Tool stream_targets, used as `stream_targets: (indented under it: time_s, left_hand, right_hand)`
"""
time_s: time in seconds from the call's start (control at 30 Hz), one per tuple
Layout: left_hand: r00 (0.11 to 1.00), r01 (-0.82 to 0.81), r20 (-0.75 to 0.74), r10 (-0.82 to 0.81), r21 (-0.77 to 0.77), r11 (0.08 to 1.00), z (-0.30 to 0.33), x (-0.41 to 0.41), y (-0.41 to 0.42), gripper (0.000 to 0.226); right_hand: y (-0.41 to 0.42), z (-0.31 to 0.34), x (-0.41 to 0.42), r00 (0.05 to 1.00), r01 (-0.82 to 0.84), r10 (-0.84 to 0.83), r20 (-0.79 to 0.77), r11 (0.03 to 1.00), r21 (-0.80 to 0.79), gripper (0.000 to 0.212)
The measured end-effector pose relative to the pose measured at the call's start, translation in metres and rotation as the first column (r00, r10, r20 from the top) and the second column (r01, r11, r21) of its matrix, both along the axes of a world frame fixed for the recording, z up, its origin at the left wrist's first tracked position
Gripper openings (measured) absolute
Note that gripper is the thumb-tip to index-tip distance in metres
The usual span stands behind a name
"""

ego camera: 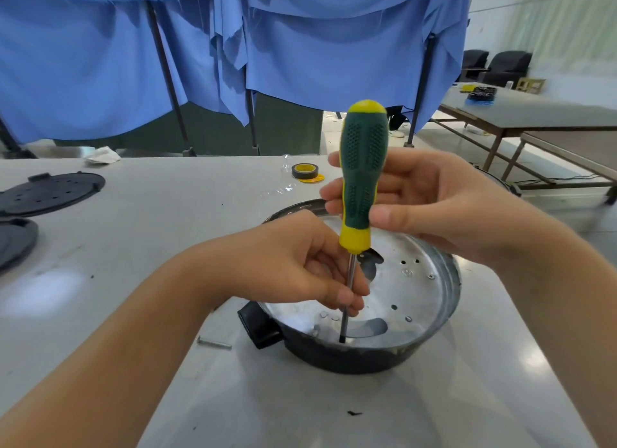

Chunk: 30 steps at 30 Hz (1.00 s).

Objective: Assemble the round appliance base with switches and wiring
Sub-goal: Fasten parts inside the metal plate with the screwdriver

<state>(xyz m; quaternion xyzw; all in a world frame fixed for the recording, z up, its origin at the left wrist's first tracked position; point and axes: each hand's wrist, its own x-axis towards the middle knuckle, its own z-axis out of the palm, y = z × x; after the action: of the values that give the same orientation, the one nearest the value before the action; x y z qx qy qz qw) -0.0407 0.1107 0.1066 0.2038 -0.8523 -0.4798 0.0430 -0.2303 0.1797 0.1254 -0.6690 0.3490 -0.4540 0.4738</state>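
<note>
While the right hand [430, 200] grips the green-and-yellow screwdriver [362, 180] upright, the left hand [300, 264] pinches its shaft, tip directly below in the round metal appliance base [434, 300].

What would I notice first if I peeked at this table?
The big green and yellow screwdriver standing upright in the middle: the right hand grips its handle and the left hand pinches its metal shaft. Its tip points down into the shiny round appliance base, near the front rim. Behind it hangs a blue cloth, and a roll of tape lies on the table.
</note>
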Motion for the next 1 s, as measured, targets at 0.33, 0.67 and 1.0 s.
stream_targets:
  time_s: [0.33, 0.67, 1.0]
  left_hand:
    - [1.000, -0.011, -0.030, 0.008, -0.100, 0.995, 0.003, -0.003, 0.003, 0.015]
    - [0.999, -0.013, -0.033, 0.013, -0.005, 1.000, -0.001, -0.003, 0.000, 0.014]
    - [0.998, 0.047, 0.035, -0.049, 0.064, 0.997, -0.001, -0.003, 0.002, 0.019]
  right_hand:
    - [0.005, 0.000, 0.025, 0.914, 0.293, -0.364, -0.182, 0.899, -0.324, 0.041]
    - [0.001, -0.001, 0.017, 0.980, 0.168, -0.177, -0.095, 0.981, -0.095, 0.057]
    - [0.003, 0.000, 0.005, 0.998, 0.045, -0.047, -0.048, 0.998, -0.043, 0.052]
